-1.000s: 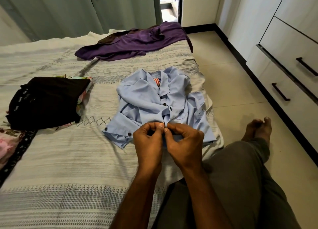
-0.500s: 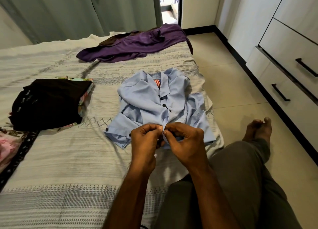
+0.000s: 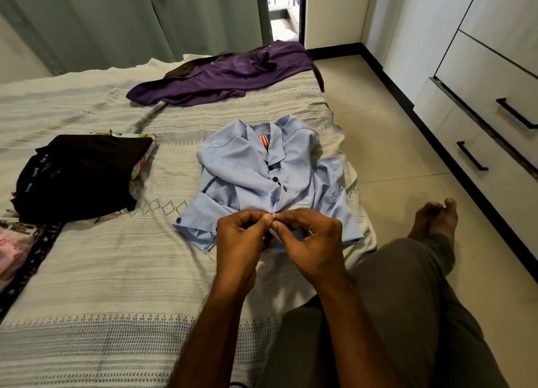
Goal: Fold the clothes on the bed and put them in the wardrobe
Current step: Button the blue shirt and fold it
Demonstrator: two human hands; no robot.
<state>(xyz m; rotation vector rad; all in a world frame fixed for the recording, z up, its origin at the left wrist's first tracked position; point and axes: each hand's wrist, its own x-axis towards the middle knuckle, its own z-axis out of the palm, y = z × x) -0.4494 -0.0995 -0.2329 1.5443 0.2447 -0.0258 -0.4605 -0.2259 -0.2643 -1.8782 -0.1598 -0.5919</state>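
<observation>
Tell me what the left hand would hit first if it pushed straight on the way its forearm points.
Likely the light blue shirt itself: the left hand already pinches its front edge, and the forearm points up the shirt toward the collar. Depth is unclear.

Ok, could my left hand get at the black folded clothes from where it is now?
Probably yes, once it lets go. The left hand is pinching the blue shirt front together with the right hand. The black clothes lie on its own side, with only bare bedspread between.
</observation>
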